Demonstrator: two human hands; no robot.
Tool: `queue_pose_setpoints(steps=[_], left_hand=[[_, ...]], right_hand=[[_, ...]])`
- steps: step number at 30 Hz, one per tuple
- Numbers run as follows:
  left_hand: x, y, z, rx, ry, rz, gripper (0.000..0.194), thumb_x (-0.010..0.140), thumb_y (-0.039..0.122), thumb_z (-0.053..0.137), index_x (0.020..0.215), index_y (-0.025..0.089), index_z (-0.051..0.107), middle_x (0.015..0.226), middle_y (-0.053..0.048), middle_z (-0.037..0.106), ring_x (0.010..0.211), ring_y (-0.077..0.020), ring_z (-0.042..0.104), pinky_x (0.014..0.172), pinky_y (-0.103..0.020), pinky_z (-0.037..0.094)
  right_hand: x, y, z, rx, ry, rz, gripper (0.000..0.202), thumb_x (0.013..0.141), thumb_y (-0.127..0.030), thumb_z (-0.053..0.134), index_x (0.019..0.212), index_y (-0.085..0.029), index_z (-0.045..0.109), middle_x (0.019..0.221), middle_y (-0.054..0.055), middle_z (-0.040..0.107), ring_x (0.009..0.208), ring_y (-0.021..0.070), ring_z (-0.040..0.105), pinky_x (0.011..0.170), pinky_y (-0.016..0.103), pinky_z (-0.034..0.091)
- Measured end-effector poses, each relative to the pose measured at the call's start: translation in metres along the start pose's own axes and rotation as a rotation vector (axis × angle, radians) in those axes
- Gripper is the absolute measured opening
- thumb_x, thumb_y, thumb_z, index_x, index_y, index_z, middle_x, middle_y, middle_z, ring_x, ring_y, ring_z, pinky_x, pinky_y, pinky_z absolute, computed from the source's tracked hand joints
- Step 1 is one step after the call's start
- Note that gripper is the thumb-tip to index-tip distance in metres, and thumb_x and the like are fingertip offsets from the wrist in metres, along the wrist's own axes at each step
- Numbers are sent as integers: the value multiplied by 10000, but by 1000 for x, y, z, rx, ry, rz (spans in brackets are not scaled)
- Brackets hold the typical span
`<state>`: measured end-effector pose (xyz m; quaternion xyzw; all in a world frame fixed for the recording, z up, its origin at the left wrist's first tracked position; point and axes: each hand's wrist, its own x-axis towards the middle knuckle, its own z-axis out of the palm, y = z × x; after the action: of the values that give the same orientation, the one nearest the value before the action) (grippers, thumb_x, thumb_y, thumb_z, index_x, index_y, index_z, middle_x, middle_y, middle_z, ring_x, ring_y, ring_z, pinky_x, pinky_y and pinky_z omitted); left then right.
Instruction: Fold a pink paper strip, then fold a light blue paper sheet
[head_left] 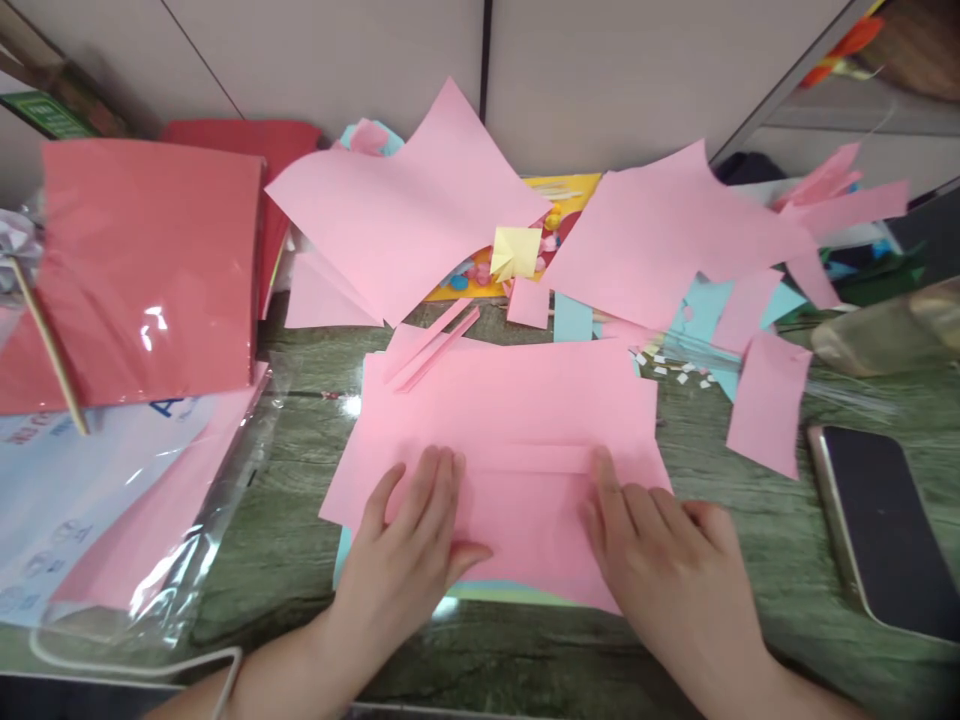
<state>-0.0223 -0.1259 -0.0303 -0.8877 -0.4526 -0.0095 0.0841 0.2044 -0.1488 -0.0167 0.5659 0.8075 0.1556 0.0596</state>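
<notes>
A narrow folded strip of pink paper (536, 459) lies crosswise on a larger pink sheet (525, 390). My left hand (412, 540) rests flat on the sheet, fingers stretched and thumb apart, its fingertips by the strip's left end. At the other end, my right hand (660, 550) presses the strip down with the index fingertip; its other fingers are curled in and the thumb sits just below. Two thin folded pink strips (439, 350) lie at the sheet's upper left. Blue and green paper edges show beneath the sheet.
Large pink sheets (420, 210) and paper scraps (769, 405) lie along the back. A small yellow paper piece (516, 252) is among them. To the left are a red paper pack (150, 270), a clear plastic sleeve (217, 530) and a wooden stick (49, 345). A phone (885, 530) lies right.
</notes>
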Motion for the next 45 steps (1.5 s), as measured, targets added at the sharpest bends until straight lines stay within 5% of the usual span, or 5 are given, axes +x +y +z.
queue_pose_setpoints(steps=[9,24,28,36,45], left_hand=[[12,-9,0,39,66,235,340,867,228,423,1012,31,659,1134,-178,603,1117,-309,476,953,-450,347],[26,-4,-8,76,88,183,216,846,127,446,784,124,653,911,-124,604,990,-246,514,951,-461,359],[43,-1,-10,5,22,166,140,853,128,447,903,136,578,901,-80,566,846,-212,523,770,-379,433],[46,0,-5,70,19,329,165,822,46,454,957,86,540,878,-97,576,805,-214,533,686,-346,394],[50,1,-18,-265,185,252,145,874,143,414,777,162,520,701,-23,540,670,-186,512,606,-318,383]], right_hand=[[34,-49,-6,56,70,-223,475,804,-30,398,1276,-29,449,702,59,532,649,187,438,596,335,295],[-4,-7,14,-220,89,29,442,777,41,328,1161,11,544,643,88,535,613,191,428,560,328,306],[1,-8,11,-270,98,-1,383,755,27,407,1094,18,587,664,101,559,603,197,455,565,335,307],[12,4,-8,-97,-1,50,255,734,-3,517,937,-81,651,647,64,570,618,193,501,628,346,304],[33,-7,-21,410,242,-88,105,858,-157,513,795,-188,591,730,9,515,740,148,411,711,312,251]])
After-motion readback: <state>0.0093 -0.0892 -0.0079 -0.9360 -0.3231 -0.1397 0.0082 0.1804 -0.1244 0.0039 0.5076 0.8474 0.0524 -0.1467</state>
